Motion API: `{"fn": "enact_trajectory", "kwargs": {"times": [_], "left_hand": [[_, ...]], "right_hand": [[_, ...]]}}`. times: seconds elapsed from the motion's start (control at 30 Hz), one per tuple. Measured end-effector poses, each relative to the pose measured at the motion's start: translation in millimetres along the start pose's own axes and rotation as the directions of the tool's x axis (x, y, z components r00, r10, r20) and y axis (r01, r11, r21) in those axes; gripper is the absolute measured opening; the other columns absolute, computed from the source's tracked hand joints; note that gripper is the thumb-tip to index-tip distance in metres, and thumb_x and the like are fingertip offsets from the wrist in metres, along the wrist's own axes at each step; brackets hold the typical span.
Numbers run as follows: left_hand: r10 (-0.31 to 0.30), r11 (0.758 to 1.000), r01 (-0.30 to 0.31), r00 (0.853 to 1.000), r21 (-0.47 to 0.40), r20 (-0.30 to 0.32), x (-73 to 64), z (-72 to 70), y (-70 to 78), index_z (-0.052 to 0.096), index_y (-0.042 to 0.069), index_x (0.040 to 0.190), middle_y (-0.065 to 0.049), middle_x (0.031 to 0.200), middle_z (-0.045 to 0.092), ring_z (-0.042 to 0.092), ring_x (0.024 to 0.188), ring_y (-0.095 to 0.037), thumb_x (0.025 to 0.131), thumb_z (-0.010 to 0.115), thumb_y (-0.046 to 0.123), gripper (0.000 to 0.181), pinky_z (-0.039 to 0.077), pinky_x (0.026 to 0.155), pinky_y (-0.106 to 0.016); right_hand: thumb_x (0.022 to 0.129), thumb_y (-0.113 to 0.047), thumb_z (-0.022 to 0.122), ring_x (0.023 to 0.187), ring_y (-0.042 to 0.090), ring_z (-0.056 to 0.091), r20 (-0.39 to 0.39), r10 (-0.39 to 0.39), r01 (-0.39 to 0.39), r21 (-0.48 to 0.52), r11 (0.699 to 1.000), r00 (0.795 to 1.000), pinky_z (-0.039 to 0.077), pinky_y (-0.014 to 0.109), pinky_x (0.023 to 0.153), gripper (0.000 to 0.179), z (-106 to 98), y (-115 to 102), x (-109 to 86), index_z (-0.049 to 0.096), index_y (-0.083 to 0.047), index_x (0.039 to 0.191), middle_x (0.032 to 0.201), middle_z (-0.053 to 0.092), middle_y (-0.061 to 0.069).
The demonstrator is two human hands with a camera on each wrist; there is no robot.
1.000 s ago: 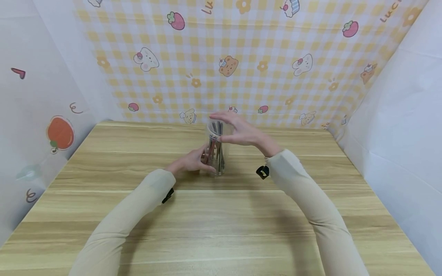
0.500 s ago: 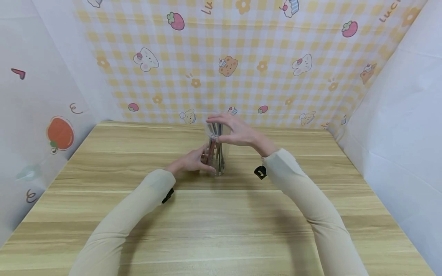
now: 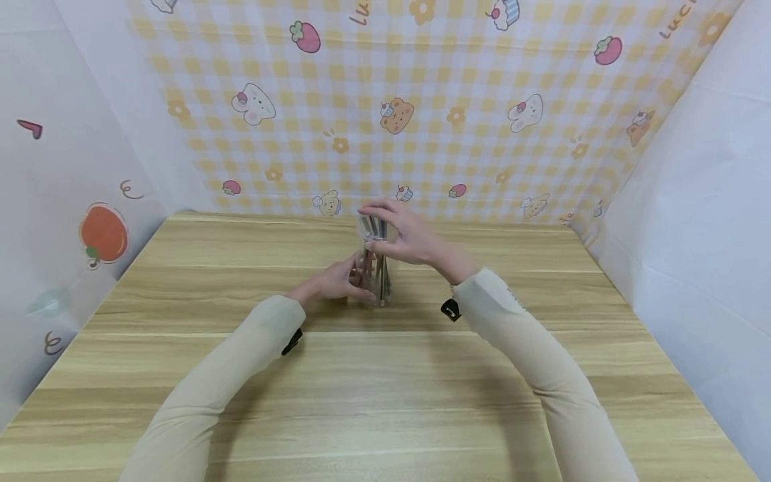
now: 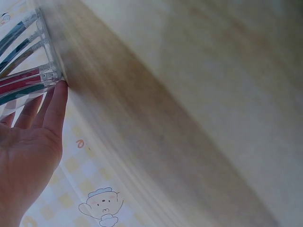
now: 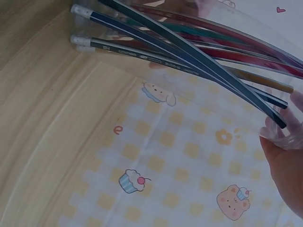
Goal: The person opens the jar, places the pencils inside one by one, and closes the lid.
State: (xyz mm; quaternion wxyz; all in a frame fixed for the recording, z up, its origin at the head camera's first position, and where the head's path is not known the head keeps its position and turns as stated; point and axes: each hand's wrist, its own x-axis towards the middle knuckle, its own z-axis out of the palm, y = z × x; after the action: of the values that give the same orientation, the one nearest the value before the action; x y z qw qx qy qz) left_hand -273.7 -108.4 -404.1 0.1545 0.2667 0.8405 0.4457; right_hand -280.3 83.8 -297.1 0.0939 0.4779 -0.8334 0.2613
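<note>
A tall clear plastic container [image 3: 363,226] stands upright toward the back of the table, with several pencils [image 3: 383,281] in it. Dark, red, teal and yellowish pencils [image 5: 189,52] show in the right wrist view, white erasers at the base end. My left hand [image 3: 337,280] holds the container low on its left side, thumb in front; in the left wrist view, a fingertip of that hand [image 4: 33,151] meets the base edge. From the right, my right hand [image 3: 409,235] grips the clear top, thumb in front and fingers over the back of the rim.
The wood-grain table [image 3: 373,395] reaches back to a yellow checked cloth [image 3: 421,154] with cartoon prints. White cloth walls [image 3: 711,234] close in both sides. A black wrist device [image 3: 450,309] sits by the right sleeve.
My right hand has moved slightly left and closed in on the container's top, its thumb now farther across the front. The left hand and the container's base have stayed in place.
</note>
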Motion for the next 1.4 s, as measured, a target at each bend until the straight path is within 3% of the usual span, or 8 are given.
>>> {"fn": "enact_trajectory", "kwargs": {"times": [0.2, 0.47, 0.63, 0.77, 0.93, 1.1, 1.27, 1.4], "left_hand": [[0.01, 1.0, -0.01, 1.0, -0.012, 0.002, 0.5, 0.3, -1.4, 0.01, 0.024, 0.141, -0.012, 0.123, 0.045, 0.043, 0.11, -0.024, 0.068, 0.076, 0.03, 0.099, 0.035, 0.092, -0.038], [0.053, 0.998, -0.053, 0.998, -0.028, 0.027, -10.4, -2.5, 24.2, 0.002, 0.016, 0.142, -0.023, 0.129, 0.036, 0.039, 0.113, -0.034, 0.075, 0.072, 0.015, 0.098, 0.032, 0.093, -0.046], [0.028, 0.999, -0.027, 0.999, -0.035, 0.033, -14.4, -4.5, 32.0, 0.002, 0.015, 0.142, -0.023, 0.126, 0.04, 0.041, 0.112, -0.032, 0.074, 0.072, 0.014, 0.097, 0.033, 0.094, -0.042], [0.025, 0.999, -0.024, 0.999, -0.049, 0.032, -14.8, -4.9, 31.5, 0.005, 0.012, 0.142, -0.022, 0.122, 0.045, 0.043, 0.111, -0.031, 0.074, 0.072, 0.014, 0.096, 0.034, 0.093, -0.04], [0.026, 0.998, -0.024, 0.999, -0.055, 0.04, -14.2, -4.9, 30.5, 0.005, 0.01, 0.142, -0.023, 0.122, 0.044, 0.042, 0.111, -0.031, 0.075, 0.072, 0.013, 0.094, 0.033, 0.094, -0.041], [0.028, 0.999, -0.026, 0.999, -0.043, 0.036, -12.3, -4.9, 27.0, 0.004, 0.013, 0.142, -0.022, 0.123, 0.044, 0.042, 0.112, -0.032, 0.075, 0.072, 0.014, 0.096, 0.032, 0.094, -0.044], [0.03, 1.0, -0.03, 0.999, -0.011, 0.019, -3.8, -2.1, 7.4, 0.011, 0.017, 0.141, -0.017, 0.124, 0.045, 0.042, 0.112, -0.03, 0.073, 0.074, 0.023, 0.093, 0.033, 0.093, -0.043], [0.025, 1.0, -0.025, 1.0, 0.004, 0.01, 1.0, -0.6, -2.2, 0.01, 0.024, 0.141, -0.013, 0.124, 0.046, 0.043, 0.111, -0.026, 0.07, 0.075, 0.03, 0.096, 0.034, 0.093, -0.041]], "right_hand": [[0.08, -0.026, 0.063, 0.114, 0.023, 0.036, -0.119, -0.081, 0.071, -0.091, 0.993, 0.99, 0.032, 0.034, 0.093, 0.053, 8.6, -2.4, -1.3, 0.048, -0.001, 0.124, 0.124, 0.043, 0.013], [0.083, -0.034, 0.058, 0.114, 0.029, 0.036, -0.211, 0.038, -0.087, -0.227, 0.97, 0.977, 0.028, 0.036, 0.096, 0.056, 17.6, -20.5, -2.3, 0.046, 0.0, 0.125, 0.122, 0.043, 0.015], [0.09, -0.029, 0.044, 0.127, 0.028, 0.018, -0.035, 0.099, -0.103, -0.119, 0.988, 0.994, 0.014, 0.039, 0.103, 0.053, 6.1, -21.2, -6.1, 0.034, 0.0, 0.133, 0.138, 0.027, 0.016], [0.093, -0.023, 0.038, 0.131, 0.022, 0.002, 0.135, 0.09, -0.092, 0.008, 0.996, 0.987, 0.003, 0.039, 0.104, 0.051, -8.1, -16.9, -8.6, 0.025, -0.001, 0.137, 0.144, 0.014, 0.012], [0.094, -0.026, 0.039, 0.131, 0.019, 0.0, 0.198, 0.073, -0.071, -0.019, 0.997, 0.977, 0.006, 0.04, 0.104, 0.052, -14.2, -12.9, -9.9, 0.023, -0.005, 0.139, 0.145, 0.011, 0.009], [0.094, -0.031, 0.04, 0.13, 0.021, 0.007, 0.132, 0.062, -0.05, -0.096, 0.994, 0.989, 0.012, 0.038, 0.104, 0.053, -9.0, -12.6, -12.5, 0.025, -0.007, 0.139, 0.144, 0.016, 0.01], [0.091, -0.031, 0.047, 0.125, 0.023, 0.02, 0.016, 0.06, -0.058, -0.123, 0.991, 0.998, 0.019, 0.036, 0.102, 0.053, -1.1, -11.5, -12.9, 0.032, -0.003, 0.135, 0.137, 0.027, 0.012], [0.086, -0.036, 0.055, 0.117, 0.022, 0.03, -0.089, 0.127, -0.136, -0.105, 0.985, 0.988, 0.028, 0.034, 0.097, 0.057, 5.7, -13.0, -11.9, 0.037, -0.002, 0.129, 0.128, 0.036, 0.013]]}}
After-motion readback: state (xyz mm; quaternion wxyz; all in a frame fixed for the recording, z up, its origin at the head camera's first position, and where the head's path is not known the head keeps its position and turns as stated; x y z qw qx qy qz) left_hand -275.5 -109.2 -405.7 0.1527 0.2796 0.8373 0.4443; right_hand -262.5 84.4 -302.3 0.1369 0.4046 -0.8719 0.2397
